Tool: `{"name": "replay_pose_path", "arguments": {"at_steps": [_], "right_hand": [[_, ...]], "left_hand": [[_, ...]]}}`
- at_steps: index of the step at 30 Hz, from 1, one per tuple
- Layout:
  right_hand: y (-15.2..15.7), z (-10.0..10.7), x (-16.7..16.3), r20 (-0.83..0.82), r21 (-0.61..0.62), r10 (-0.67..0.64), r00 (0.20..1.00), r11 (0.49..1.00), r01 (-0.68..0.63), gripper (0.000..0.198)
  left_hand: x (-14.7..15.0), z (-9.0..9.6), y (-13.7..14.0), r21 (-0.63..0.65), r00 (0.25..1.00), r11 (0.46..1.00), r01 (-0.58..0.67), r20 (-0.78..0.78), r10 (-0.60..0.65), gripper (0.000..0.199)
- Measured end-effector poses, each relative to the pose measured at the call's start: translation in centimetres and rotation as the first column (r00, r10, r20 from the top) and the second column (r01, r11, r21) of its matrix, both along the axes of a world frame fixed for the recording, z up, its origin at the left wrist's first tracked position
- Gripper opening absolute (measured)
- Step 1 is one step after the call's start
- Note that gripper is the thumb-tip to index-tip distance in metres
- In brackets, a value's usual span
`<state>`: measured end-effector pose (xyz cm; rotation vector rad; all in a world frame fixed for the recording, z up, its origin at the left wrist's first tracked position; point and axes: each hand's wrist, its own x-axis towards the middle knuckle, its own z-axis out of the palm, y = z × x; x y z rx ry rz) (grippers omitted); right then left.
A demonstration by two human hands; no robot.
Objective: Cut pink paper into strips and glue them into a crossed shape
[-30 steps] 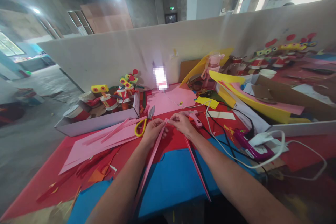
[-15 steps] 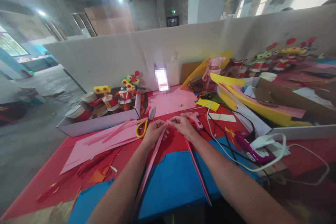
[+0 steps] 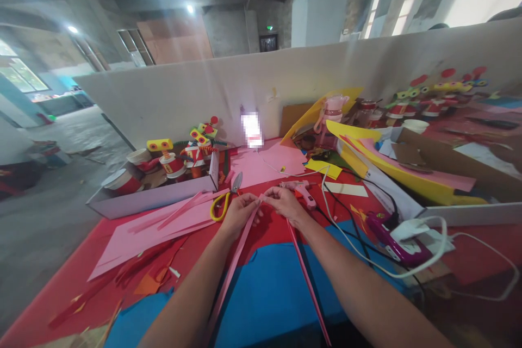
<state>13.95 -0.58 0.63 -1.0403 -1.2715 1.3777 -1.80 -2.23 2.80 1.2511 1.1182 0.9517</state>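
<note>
Close together over the red tabletop, both hands are closed in a pinch. My left hand grips the upper end of a long pink paper strip, which hangs down toward me. My right hand pinches pink paper at the same spot, fingertips almost touching the left ones. A second narrow pink strip runs down from below my right hand; its upper end is hidden. Yellow-handled scissors lie just left of my left hand. A pink glue gun rests beyond my right hand.
Blue sheets lie in front of me. Pink paper sheets are at left, below a box of paper-cup figures. At right are a purple power strip, white cable loops and a box of paper.
The camera view has tilted up slightly, so everything sits a little lower. Both hands keep their pinch on the pink paper at nearly the same place.
</note>
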Motion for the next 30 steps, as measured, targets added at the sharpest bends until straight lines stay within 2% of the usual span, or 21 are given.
{"name": "replay_pose_path", "arguments": {"at_steps": [9, 13, 18, 20, 22, 24, 26, 28, 30], "right_hand": [[0.0, -0.2, 0.1, -0.011, -0.059, 0.038, 0.999, 0.998, -0.039, 0.031], [-0.1, -0.1, 0.1, 0.022, -0.053, 0.061, 0.998, 0.997, -0.06, 0.028], [-0.1, -0.4, -0.3, 0.084, 0.015, 0.059, 0.995, 0.998, -0.06, 0.019], [-0.1, -0.4, -0.3, 0.108, 0.037, 0.06, 0.992, 0.997, -0.064, 0.02], [-0.2, -0.2, -0.2, 0.109, 0.016, 0.12, 0.987, 0.992, -0.122, 0.024], [-0.2, 0.2, 0.3, 0.043, -0.034, 0.209, 0.977, 0.978, -0.208, 0.032], [0.1, 0.7, 1.1, -0.122, -0.064, 0.232, 0.965, 0.968, -0.241, 0.041], [0.7, 1.0, 2.0, -0.314, -0.08, 0.139, 0.939, 0.982, -0.172, 0.045], [1.3, 0.9, 2.6, -0.414, -0.116, 0.019, 0.91, 0.991, -0.073, 0.041]], "left_hand": [[-0.2, 0.1, 0.0, -0.015, 1.0, 1.0, 0.019, 0.003, -0.019, 0.037], [-0.7, 0.3, 0.4, 0.134, 0.995, 0.99, -0.037, -0.084, 0.048, 0.027], [-1.0, 0.4, 0.7, 0.332, 0.956, 0.943, 0.037, -0.288, 0.064, 0.012], [-1.0, 0.5, 0.7, 0.369, 0.945, 0.928, 0.056, -0.318, 0.069, 0.011], [-1.1, 0.7, 0.7, 0.37, 0.946, 0.926, 0.07, -0.318, 0.056, 0.012], [-1.4, 1.0, 0.6, 0.336, 0.964, 0.941, 0.041, -0.262, 0.052, 0.015], [-2.1, 1.5, 0.8, 0.292, 0.988, 0.955, -0.047, -0.126, 0.087, 0.018], [-3.0, 2.0, 1.1, 0.253, 0.983, 0.95, -0.182, 0.074, 0.169, 0.021], [-4.0, 2.5, 1.5, 0.207, 0.919, 0.92, -0.332, 0.29, 0.266, 0.023]]}}
